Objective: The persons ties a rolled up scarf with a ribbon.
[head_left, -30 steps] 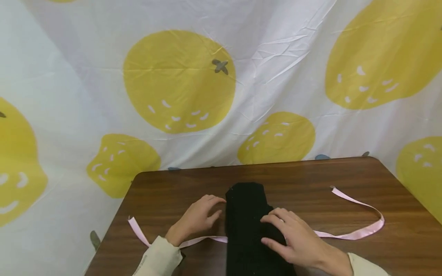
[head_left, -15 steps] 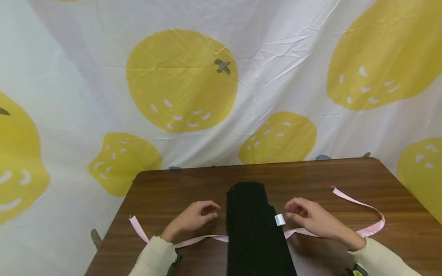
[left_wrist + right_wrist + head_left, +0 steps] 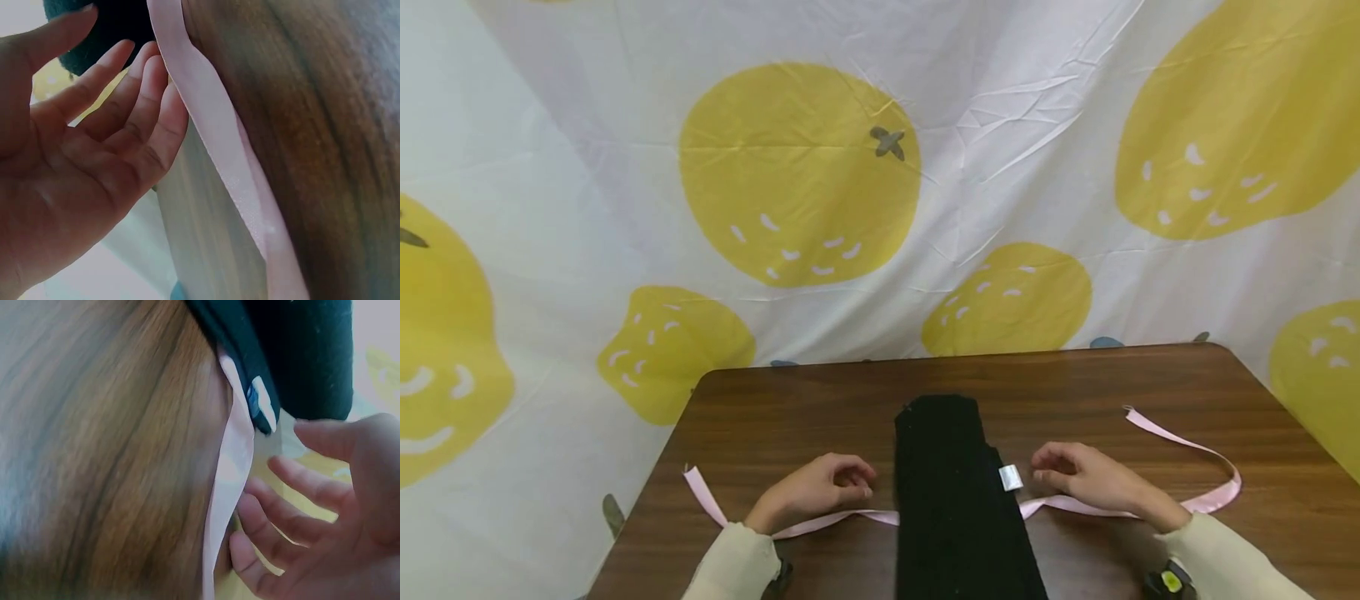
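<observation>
A long black folded cloth (image 3: 958, 500) lies on the table, with a small white tag (image 3: 1011, 477) at its right edge. Under it, crosswise, runs a pink satin ribbon (image 3: 1210, 497), its ends out on both sides. My left hand (image 3: 820, 486) is left of the cloth, fingers loosely bent and holding nothing; in the left wrist view its fingertips are right beside the ribbon (image 3: 206, 94). On the other side my right hand (image 3: 1093, 477) hovers near the tag, loosely curled with nothing in it. The cloth's near end runs out of the head view.
The brown wood-grain table (image 3: 820, 400) has rounded far corners. Behind it hangs a white curtain (image 3: 820, 325) printed with yellow lemons. A dark wrist device (image 3: 1170, 579) sits at the right sleeve.
My right hand has left the cloth and moved right, uncovering the white tag. My left hand has drawn back slightly from the cloth's left edge and lowered. The cloth and ribbon stay put.
</observation>
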A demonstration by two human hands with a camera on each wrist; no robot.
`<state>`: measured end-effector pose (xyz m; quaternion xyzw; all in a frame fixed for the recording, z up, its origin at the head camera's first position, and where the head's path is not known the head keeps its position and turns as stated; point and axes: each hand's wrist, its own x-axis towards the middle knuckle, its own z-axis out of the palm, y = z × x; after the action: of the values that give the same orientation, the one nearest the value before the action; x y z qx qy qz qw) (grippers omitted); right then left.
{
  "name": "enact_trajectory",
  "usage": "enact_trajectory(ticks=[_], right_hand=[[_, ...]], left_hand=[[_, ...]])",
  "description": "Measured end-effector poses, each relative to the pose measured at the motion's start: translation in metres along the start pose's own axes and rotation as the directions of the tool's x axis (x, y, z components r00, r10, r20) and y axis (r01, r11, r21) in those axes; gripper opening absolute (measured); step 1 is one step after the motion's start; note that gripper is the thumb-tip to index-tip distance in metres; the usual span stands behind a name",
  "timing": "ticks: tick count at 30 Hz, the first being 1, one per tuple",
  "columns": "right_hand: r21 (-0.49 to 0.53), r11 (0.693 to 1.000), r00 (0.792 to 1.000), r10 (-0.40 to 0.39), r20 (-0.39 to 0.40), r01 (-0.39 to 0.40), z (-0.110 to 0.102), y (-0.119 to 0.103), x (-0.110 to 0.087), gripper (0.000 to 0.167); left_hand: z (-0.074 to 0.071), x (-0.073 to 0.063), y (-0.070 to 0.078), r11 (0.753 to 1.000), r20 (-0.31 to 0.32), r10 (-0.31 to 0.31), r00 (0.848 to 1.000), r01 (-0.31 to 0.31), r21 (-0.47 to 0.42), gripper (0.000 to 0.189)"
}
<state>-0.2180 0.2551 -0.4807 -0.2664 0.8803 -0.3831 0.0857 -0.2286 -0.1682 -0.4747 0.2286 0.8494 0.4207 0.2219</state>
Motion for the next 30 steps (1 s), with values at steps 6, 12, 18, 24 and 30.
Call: enact_trajectory(ticks=[6,12,18,24,30], right_hand=[[0.072,0.997,0.994,-0.039,0.101,0.032,-0.001,0.009,-0.001,0.014],[0.099,0.995,0.99,-0.028,0.14,0.014,-0.001,0.012,-0.001,0.012],[0.051,0.997,0.991,-0.057,0.124,0.051,-0.001,0.012,-0.001,0.006],[0.033,0.998,0.99,-0.064,0.129,0.06,-0.001,0.012,0.001,0.012],[0.103,0.995,0.991,-0.016,0.131,0.002,0.0,0.011,0.005,0.011]], left_hand=[[0.002,0.001,-0.002,0.998,0.031,0.031,0.999,-0.032,0.051,0.031],[0.006,0.002,-0.003,0.994,0.048,0.061,0.997,-0.066,0.09,0.03],[0.007,0.002,-0.004,0.993,0.052,0.07,0.996,-0.075,0.096,0.02],[0.006,0.003,-0.007,0.989,0.03,0.069,0.997,-0.072,0.128,0.019],[0.003,0.005,-0.008,0.995,0.009,0.036,0.999,-0.037,0.093,0.014]])
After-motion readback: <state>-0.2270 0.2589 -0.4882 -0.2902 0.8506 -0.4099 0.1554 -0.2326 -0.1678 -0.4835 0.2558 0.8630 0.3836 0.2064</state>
